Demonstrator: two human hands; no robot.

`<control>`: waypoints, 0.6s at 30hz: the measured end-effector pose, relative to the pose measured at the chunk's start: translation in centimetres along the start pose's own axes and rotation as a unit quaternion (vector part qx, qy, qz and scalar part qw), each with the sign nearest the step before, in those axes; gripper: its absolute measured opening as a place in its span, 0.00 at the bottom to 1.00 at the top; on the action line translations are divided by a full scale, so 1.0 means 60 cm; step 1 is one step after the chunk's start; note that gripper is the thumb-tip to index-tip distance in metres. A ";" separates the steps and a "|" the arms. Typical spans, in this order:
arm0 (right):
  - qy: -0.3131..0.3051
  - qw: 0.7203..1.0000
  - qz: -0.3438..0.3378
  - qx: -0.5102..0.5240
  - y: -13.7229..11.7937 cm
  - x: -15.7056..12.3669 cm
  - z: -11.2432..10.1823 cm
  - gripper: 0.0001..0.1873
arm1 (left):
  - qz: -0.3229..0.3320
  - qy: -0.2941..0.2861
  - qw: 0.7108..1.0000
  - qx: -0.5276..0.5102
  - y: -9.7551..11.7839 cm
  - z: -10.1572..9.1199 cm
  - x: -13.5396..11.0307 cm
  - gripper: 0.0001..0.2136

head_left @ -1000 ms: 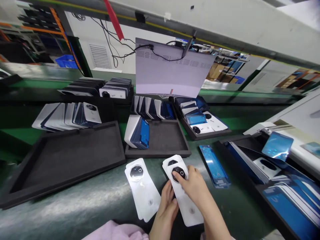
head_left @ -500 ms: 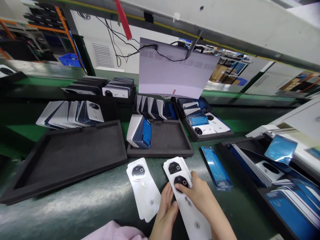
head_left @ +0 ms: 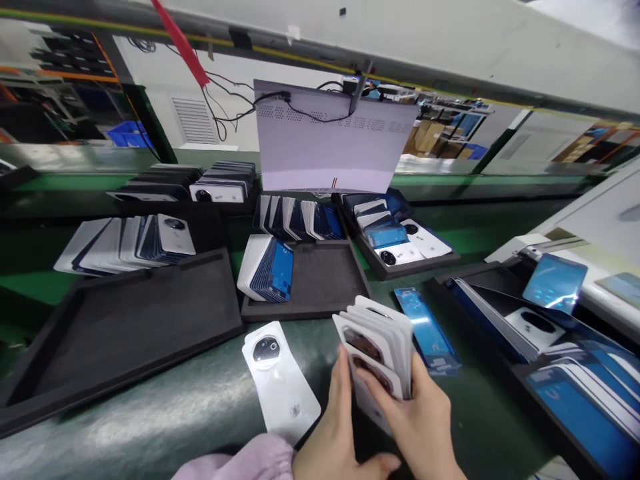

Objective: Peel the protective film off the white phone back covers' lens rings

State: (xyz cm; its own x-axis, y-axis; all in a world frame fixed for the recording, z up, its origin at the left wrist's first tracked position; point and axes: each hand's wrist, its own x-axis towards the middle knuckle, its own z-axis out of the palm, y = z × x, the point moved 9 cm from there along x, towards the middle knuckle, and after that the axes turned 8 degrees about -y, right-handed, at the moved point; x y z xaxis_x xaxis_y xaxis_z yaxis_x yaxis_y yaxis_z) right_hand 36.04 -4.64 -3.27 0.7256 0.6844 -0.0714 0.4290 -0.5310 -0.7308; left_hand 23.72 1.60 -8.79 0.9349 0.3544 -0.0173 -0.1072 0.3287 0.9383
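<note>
Slipping was risked: unevenly fanned white panels [head_left: 387, 331] were clamped in the right hand [head_left: 421, 419], the left hand [head_left: 333, 430] spread beside that grip.

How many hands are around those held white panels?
2: the left hand beside the left edge of the white panels, the right hand gripping them from the right. No third hand shows there.

Factory workshop, electronics line by the look: long green surface [head_left: 165, 387], black trays [head_left: 325, 280] with rows of phone-style back panels [head_left: 257, 267] (near-identical, lots), cabled monitor [head_left: 333, 147] under an overhead beam [head_left: 425, 40], orange-framed racking [head_left: 80, 75], cardboard boxes [head_left: 427, 137] on shelving behind.
</note>
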 end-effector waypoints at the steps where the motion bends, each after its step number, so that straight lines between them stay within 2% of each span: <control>1: 0.016 1.000 -0.016 0.016 0.000 -0.001 -0.001 0.18 | -0.003 -0.001 0.999 0.043 0.010 -0.003 0.005 0.61; 5: 0.019 0.992 -0.089 0.085 0.020 0.008 0.033 0.21 | 0.001 0.002 0.985 0.174 0.031 -0.013 0.024 0.47; 10: -0.012 0.979 -0.141 0.146 0.052 0.000 0.084 0.28 | 0.002 0.016 0.976 0.218 0.026 -0.020 0.032 0.44; 14: -0.041 0.956 -0.226 0.182 0.011 -0.007 0.071 0.38 | 0.001 0.012 0.982 0.190 0.023 -0.020 0.031 0.49; 18: -0.086 0.929 -0.285 0.217 -0.044 0.001 0.045 0.54 | 0.006 0.033 0.994 0.107 0.026 -0.027 0.032 0.51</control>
State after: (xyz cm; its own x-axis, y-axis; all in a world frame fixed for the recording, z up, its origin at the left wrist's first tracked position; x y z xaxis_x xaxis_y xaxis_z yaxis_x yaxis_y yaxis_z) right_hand 33.50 -1.86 -3.17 0.3337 0.8823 0.3318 0.4326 0.1694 -0.8855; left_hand 24.80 4.23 -7.90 0.9090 0.4163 -0.0211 -0.0374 0.1319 0.9906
